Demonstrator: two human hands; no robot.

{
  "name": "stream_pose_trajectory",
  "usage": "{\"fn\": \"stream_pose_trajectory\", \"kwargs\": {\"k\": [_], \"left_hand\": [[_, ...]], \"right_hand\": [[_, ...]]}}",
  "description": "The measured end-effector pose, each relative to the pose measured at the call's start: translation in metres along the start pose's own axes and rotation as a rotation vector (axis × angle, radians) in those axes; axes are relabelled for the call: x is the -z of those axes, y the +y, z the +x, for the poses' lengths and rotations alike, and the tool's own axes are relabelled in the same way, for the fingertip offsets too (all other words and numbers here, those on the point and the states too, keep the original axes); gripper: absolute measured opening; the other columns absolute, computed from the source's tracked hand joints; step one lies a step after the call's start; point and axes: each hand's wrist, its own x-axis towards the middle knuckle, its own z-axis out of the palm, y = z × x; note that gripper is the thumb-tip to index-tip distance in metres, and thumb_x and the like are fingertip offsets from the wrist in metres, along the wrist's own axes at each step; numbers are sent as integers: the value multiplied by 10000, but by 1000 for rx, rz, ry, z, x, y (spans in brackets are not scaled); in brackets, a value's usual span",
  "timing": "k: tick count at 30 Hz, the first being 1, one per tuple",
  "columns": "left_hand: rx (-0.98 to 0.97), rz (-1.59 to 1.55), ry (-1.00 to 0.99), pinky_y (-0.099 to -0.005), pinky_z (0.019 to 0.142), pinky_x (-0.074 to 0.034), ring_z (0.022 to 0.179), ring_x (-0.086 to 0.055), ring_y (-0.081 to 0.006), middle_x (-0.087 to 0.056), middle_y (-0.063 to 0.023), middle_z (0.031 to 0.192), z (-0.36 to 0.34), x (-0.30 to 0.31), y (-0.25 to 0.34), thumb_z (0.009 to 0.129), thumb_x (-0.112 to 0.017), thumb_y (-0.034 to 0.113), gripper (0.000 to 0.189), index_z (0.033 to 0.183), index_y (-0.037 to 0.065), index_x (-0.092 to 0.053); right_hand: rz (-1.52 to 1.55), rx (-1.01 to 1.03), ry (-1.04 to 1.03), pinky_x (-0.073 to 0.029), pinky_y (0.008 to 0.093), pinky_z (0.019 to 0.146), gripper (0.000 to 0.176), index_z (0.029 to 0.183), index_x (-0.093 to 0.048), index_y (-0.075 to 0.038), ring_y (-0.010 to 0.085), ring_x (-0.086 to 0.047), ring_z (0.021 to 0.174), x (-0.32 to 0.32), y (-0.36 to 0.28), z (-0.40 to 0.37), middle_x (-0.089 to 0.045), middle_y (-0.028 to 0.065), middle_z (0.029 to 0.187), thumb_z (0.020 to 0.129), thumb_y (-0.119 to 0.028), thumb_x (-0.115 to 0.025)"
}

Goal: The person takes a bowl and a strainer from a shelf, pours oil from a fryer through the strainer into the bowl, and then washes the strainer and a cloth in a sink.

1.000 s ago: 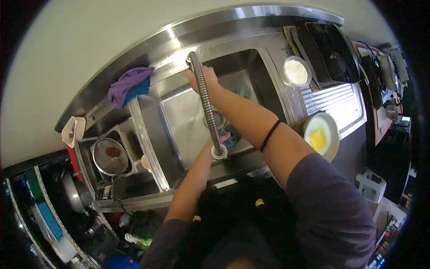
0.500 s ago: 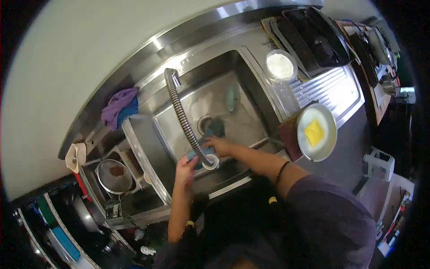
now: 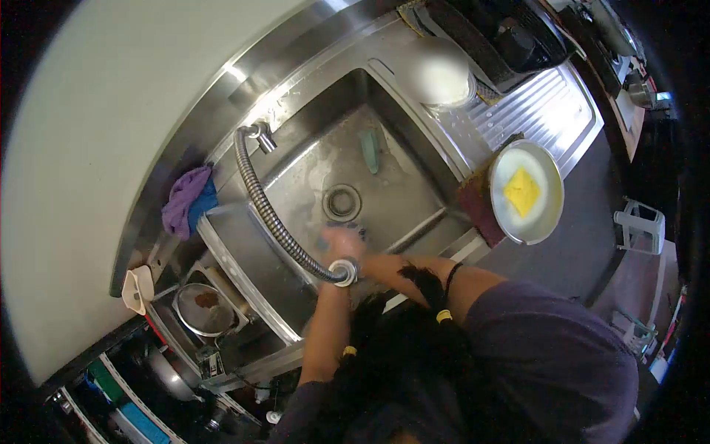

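My left hand (image 3: 334,243) and my right hand (image 3: 353,249) are pressed together low in the sink, just beyond the spray head (image 3: 342,271). Between them they squeeze a grey-green, cloth-like piece (image 3: 360,231); only small bits of it show at the edges of the hands. Motion blur hides the separate fingers. Farther back on the sink floor lies a long, pale green piece (image 3: 370,152), apart from both hands. The round drain (image 3: 342,202) is uncovered just past my hands.
A coiled metal hose (image 3: 259,196) arches over the sink's left side. On the right stands a white bowl (image 3: 547,214) with a yellow sponge (image 3: 521,192). A purple cloth (image 3: 183,203) hangs at the left, above a strainer (image 3: 205,309). A blurred white container (image 3: 438,74) sits behind.
My hands have come together, bunching up the grey-green piece that was stretched out between them and over the drain. The view has shifted, and the drain is now fully visible.
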Motion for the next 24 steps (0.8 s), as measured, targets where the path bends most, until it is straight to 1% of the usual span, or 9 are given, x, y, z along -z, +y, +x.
{"fn": "stream_pose_trajectory", "kwargs": {"k": [2, 3, 5, 7, 9, 13, 18, 21, 24], "left_hand": [[19, 7, -18, -354, 764, -467, 857, -581, -203, -609, -69, 951, 8, -7, -2, 922, -478, 291, 298, 1059, 36, -547], [32, 12, -20, -353, 758, -468, 852, -582, -202, -610, -69, 947, 5, -7, -4, 922, -477, 292, 297, 1057, 37, -548], [82, 16, -16, -349, 745, -471, 843, -585, -200, -611, -67, 940, -20, 3, -9, 922, -476, 295, 297, 1053, 39, -551], [150, 20, -7, -346, 732, -473, 833, -587, -198, -612, -65, 932, -60, 25, -23, 922, -474, 297, 296, 1049, 41, -553], [206, 36, 4, -343, 720, -475, 823, -589, -196, -612, -63, 924, -96, 46, -34, 922, -472, 299, 296, 1045, 43, -555], [199, 5, -14, -337, 694, -480, 803, -593, -192, -614, -59, 909, -96, 38, -24, 923, -469, 304, 295, 1036, 47, -560], [138, -6, -68, -329, 662, -486, 779, -598, -187, -616, -55, 890, -16, -4, -9, 923, -464, 310, 295, 1026, 52, -565], [139, 0, -113, -324, 643, -489, 764, -601, -184, -618, -52, 879, 9, -17, -9, 923, -462, 313, 295, 1020, 55, -569], [117, -112, -125, -319, 623, -492, 749, -604, -181, -619, -49, 867, -7, -22, 4, 924, -459, 317, 296, 1014, 58, -572]], "right_hand": [[-13, -138, 43, -492, 414, 714, 176, 823, -631, -43, 308, -625, 864, 11, -6, 6, -615, 227, 937, 697, -167, -628], [-33, -107, -78, -500, 440, 655, 189, 821, -632, -38, 345, -636, 748, 42, -38, -9, -635, 203, 810, 721, -192, -590], [-322, -41, -318, -500, 431, 660, 247, 832, -639, -12, 366, -624, 760, -22, 7, -16, -617, 241, 818, 716, -227, -606], [-348, -63, -347, -498, 435, 668, 280, 848, -648, -27, 374, -620, 767, -12, -13, -23, -617, 238, 824, 736, -277, -591], [-92, -182, -154, -496, 452, 679, 295, 868, -659, -83, 370, -623, 768, 31, -50, -26, -634, 196, 827, 781, -340, -543], [44, -286, -64, -477, 467, 712, 273, 852, -651, -107, 385, -603, 798, 21, -12, -4, -626, 193, 855, 814, -341, -515], [-5, -36, -166, -469, 467, 708, 291, 850, -641, -66, 381, -591, 793, 25, -35, -38, -617, 200, 848, 812, -327, -519], [12, -40, 142, -460, 478, 725, 274, 843, -648, -50, 383, -589, 770, 25, 1, -10, -617, 200, 814, 801, -293, -528], [-402, -127, 39, -447, 463, 845, 282, 986, -601, -87, 324, -565, 967, 45, 45, 31, -597, 151, 1040, 781, -269, -536]]}}
